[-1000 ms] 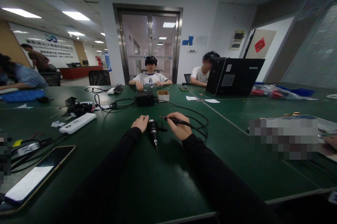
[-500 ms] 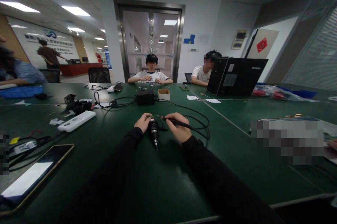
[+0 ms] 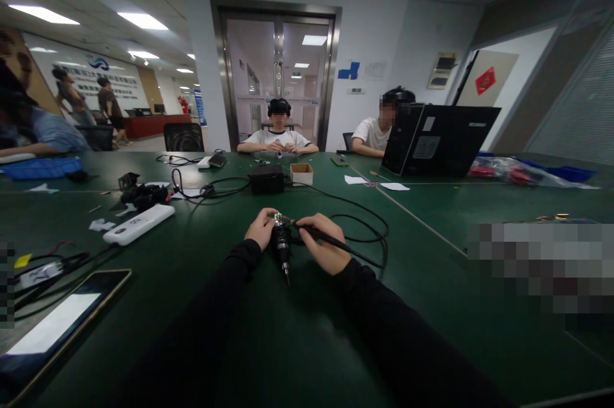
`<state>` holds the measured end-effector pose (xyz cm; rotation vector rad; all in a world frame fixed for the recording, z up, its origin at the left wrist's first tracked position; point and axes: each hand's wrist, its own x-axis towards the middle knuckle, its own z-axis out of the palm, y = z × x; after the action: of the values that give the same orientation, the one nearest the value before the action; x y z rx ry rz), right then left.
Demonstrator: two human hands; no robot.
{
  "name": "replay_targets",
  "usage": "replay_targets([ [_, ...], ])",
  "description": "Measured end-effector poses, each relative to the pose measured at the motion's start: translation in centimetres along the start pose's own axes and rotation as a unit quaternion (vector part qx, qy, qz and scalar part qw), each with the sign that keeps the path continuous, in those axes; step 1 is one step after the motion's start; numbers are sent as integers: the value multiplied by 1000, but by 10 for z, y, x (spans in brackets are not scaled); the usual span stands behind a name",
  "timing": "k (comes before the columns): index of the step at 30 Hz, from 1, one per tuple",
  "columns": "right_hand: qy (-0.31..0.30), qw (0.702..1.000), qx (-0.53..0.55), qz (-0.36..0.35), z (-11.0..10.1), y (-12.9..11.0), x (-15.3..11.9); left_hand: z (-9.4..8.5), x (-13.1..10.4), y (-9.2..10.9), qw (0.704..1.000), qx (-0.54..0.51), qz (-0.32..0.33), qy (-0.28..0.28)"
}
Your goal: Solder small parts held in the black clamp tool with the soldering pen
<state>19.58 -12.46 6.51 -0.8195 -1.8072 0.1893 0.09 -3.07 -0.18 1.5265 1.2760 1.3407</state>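
My left hand [image 3: 259, 228] is closed, pinching a small green circuit board [image 3: 277, 217] at the far end of a black cylindrical tool with a pointed metal tip [image 3: 283, 243]. That tool's tip points toward me, and it is nearest the left fingers. Held like a pen in my right hand [image 3: 328, 245] is a black soldering iron [image 3: 330, 240]. Its thin tip points left, close to the board; whether they touch is too small to tell. A black cable [image 3: 384, 229] loops on the table to the right of that hand.
Beyond my hands stand a black box [image 3: 267, 179] and a small open carton [image 3: 302, 174]. To the left lie a white power strip [image 3: 139, 225], tangled cables and a phone [image 3: 67, 321]. A black computer case [image 3: 441, 139] stands at the right. Two people sit across the green table [image 3: 307, 331].
The soldering iron's tip has dropped slightly, close to the board's end of the black tool. The green board shows more clearly at my left fingertips. The view has shifted a little.
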Motion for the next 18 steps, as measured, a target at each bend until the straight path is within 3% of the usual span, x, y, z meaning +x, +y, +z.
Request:
replay_targets([
  [18,-38,999,-8,-16,0,-7,-1,-1,0,-2,1000,14,15,-15],
])
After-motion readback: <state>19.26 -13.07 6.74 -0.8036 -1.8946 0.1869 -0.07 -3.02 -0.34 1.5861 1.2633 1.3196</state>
